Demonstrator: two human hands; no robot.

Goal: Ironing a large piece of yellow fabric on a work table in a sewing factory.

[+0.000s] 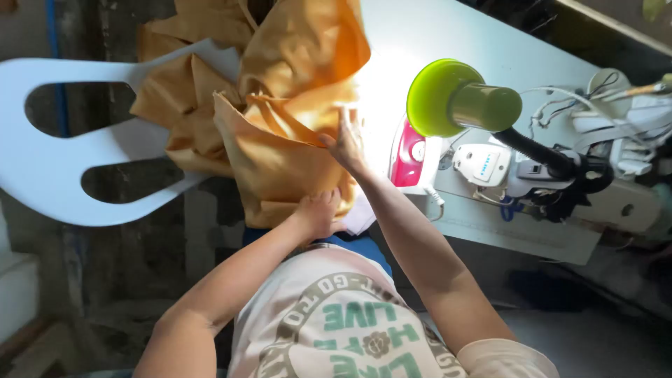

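Tan cloth [280, 161], hands [318, 213] half-buried, table glare-washed

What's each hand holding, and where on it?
Both hold the tan cloth: left hand grips its near bottom edge, right hand presses a fold on its lamp-side edge.

A white worktable [483, 35] runs from the top centre of the frame down to the right edge, brightly lit near its middle. On it, at centre right, sits a white sewing machine [560, 189] lying across the right side of the frame, with a pink-and-white part [409, 157] at its left end. A green-shaded lamp [448, 98] on a black flexible neck rises from the machine area. Tan fabric [294, 105] lies bunched on the table's left edge, upper centre, spilling over onto a white plastic chair [63, 175] at the left of the frame. Loose cables lie at upper right.
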